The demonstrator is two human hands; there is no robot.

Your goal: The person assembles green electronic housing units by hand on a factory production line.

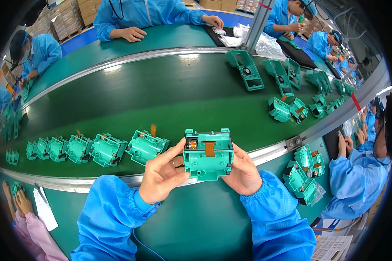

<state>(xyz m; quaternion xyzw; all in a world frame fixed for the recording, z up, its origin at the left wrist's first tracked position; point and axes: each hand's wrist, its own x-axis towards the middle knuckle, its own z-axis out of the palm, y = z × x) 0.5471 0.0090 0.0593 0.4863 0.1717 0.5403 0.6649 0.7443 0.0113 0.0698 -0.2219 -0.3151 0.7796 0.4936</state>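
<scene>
Between my two hands I hold up a green plastic housing (208, 163), its open top edge facing away and an orange flat ribbon cable (210, 149) hanging over its front wall. My left hand (163, 174) grips its left side, with thumb and fingers on the edge. My right hand (244, 170) is closed on the right side, its fingertips partly hidden behind the housing. Just left of it, a similar green housing (147, 148) with a ribbon cable sticking up lies on the green belt (130, 95). Both forearms wear blue sleeves.
More housings (109, 149) line the belt to the left. Larger green shells (246, 71) lie at the far right. A metal rail (270, 160) borders the belt nearby. Several housings (299, 182) rest on the table at right. Co-workers in blue (357, 178) sit around; a pink sleeve (37, 237) is lower left.
</scene>
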